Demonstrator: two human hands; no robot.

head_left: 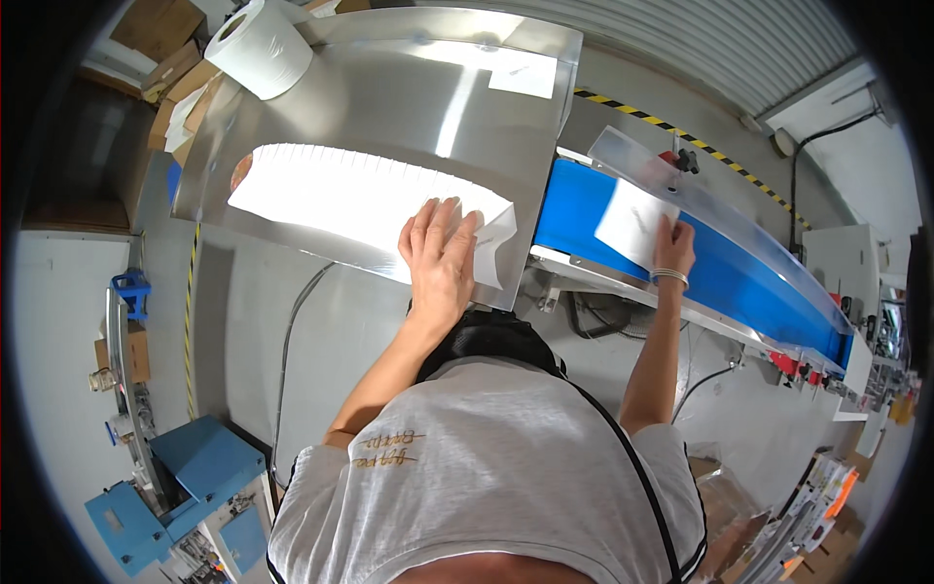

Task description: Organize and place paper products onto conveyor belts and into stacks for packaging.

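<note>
A long fanned row of overlapping white flat pieces (331, 190), paper sheets or thin pouches, lies on the shiny metal table (389, 107). My left hand (440, 255) rests on the row's right end, fingers stretched out flat over it. To the right, a single white flat piece (628, 222) with a small dark mark lies on the blue conveyor belt (739, 282). At its right edge, my right hand (674, 248) pinches it between thumb and fingers. Part of that edge is hidden by the fingers.
A large white roll (268, 58) stands at the table's far left corner, beside cardboard boxes (180, 83). Another white piece (522, 73) lies near the table's far right corner. A clear guard (720, 214) with a black knob (687, 161) runs along the belt's far side.
</note>
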